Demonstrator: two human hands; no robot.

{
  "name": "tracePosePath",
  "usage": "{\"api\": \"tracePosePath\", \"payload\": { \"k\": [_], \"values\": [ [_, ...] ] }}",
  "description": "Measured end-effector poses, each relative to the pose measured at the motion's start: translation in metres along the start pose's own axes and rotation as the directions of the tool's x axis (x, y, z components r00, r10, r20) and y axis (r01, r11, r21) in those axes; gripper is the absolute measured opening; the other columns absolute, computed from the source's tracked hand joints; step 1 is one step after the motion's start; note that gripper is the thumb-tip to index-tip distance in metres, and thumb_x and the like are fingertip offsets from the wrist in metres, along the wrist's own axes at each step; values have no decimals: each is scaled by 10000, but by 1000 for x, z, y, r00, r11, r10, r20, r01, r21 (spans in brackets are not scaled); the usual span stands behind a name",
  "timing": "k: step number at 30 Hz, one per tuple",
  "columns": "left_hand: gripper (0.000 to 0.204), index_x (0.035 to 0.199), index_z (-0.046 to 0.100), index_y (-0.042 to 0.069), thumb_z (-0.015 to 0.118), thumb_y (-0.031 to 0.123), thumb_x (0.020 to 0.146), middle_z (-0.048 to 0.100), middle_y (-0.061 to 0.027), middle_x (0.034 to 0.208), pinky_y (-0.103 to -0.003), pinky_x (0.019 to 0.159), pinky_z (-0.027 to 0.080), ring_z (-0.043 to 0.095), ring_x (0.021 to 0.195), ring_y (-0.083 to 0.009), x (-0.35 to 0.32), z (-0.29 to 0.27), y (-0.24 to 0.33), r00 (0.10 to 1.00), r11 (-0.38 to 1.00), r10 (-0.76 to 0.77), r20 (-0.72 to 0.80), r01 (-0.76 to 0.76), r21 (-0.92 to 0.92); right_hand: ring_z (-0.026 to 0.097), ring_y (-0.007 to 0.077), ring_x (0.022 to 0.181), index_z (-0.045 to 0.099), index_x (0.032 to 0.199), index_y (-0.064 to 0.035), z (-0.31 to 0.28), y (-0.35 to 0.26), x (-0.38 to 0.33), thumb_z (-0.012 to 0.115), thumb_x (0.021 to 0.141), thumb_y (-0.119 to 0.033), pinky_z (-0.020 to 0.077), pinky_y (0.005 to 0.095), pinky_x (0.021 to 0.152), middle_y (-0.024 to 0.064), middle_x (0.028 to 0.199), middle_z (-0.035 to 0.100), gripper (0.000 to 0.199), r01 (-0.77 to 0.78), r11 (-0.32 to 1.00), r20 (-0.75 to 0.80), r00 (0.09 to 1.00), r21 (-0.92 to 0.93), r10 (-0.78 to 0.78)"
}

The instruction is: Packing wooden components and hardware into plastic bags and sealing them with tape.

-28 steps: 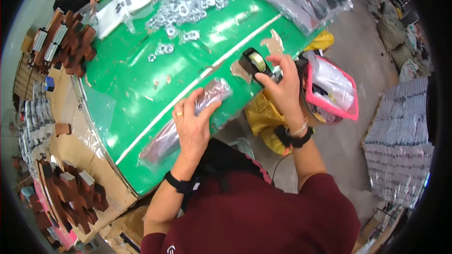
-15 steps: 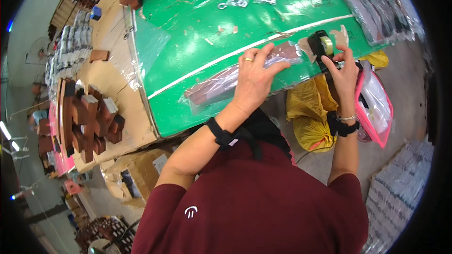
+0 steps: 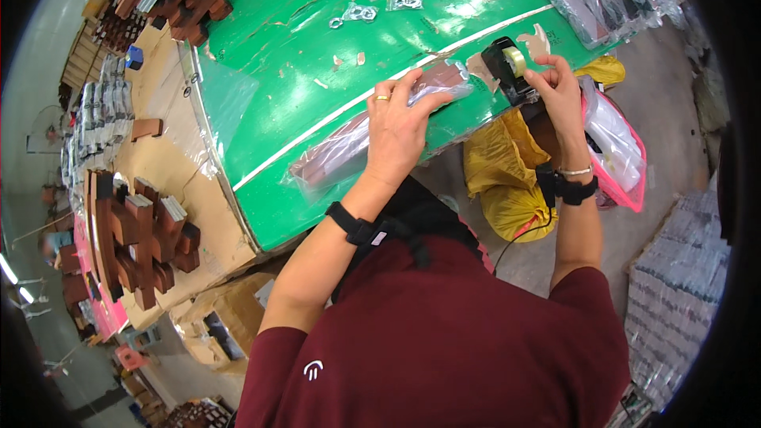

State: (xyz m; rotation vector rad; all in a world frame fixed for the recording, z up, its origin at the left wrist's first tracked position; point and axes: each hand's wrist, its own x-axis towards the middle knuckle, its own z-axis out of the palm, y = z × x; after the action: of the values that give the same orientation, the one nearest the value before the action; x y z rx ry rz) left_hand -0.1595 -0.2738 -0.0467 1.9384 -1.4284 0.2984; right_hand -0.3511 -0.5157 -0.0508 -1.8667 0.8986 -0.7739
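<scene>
A brown wood-like bar in a clear plastic bag (image 3: 337,147) lies slantwise along the near edge of the green tabletop (image 3: 317,71). My left hand (image 3: 396,127) presses over its middle, fingers on the far side and thumb stretched toward the bag's right end. Just right of that end stands a black tape dispenser (image 3: 501,67) with a roll of pale yellowish tape (image 3: 514,62). My right hand (image 3: 561,95) is at the roll's right side, thumb and forefinger drawn together; any strip of tape between them is too small to make out.
Small bagged metal rings (image 3: 404,1) and bagged brown bars (image 3: 571,0) lie at the table's far side. Stacked brown pieces (image 3: 135,230) stand on cardboard at left. A yellow sack (image 3: 507,182) and a pink-rimmed bag (image 3: 622,150) sit below the right edge.
The whole view has shifted, moving the table leftward in the picture. My right thumb has left the dispenser's near side and come up beside the tape roll. My left hand stays on the bagged bar.
</scene>
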Motion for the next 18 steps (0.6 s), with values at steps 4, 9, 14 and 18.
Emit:
{"api": "tracePosePath", "payload": {
  "k": [4, 9, 14, 18],
  "values": [
    [335, 1104, 774, 270, 695, 66, 850, 631, -70, 1335, -418, 916, 440, 551, 1079, -315, 2, -2, -1, 1000, 1000, -12, 13, 12, 3, 501, 18, 704, 640, 1164, -32, -20, -3, -32, 749, 935, -129, 366, 192, 654, -79, 761, 584, 272, -87, 969, 53, 996, 231, 77],
    [350, 1118, 772, 252, 697, 49, 844, 627, -77, 1345, -414, 921, 441, 555, 1082, -319, 5, -4, 1, 999, 1000, 5, 47, -5, -2, 515, 22, 780, 658, 1188, -40, -25, 5, -71, 699, 967, -145, 390, 184, 720, -78, 842, 591, 248, -244, 843, 22, 964, 480, 266],
    [342, 1128, 777, 227, 691, 47, 850, 628, -92, 1356, -430, 952, 447, 556, 1082, -329, 5, -8, -3, 999, 1000, 11, 40, -11, -4, 514, 16, 786, 679, 1151, -39, -1, 37, -66, 682, 987, -168, 397, 191, 717, -77, 849, 583, 208, -253, 830, 75, 966, 497, 249],
    [340, 1131, 784, 212, 683, 39, 856, 638, -108, 1339, -431, 948, 454, 559, 1076, -339, 2, -6, -3, 998, 1000, 18, 68, -16, -26, 509, 13, 749, 679, 1104, -55, 12, 64, -76, 684, 1000, -161, 384, 188, 670, -74, 855, 603, 148, -269, 826, -10, 949, 495, 315]
  ]
}}
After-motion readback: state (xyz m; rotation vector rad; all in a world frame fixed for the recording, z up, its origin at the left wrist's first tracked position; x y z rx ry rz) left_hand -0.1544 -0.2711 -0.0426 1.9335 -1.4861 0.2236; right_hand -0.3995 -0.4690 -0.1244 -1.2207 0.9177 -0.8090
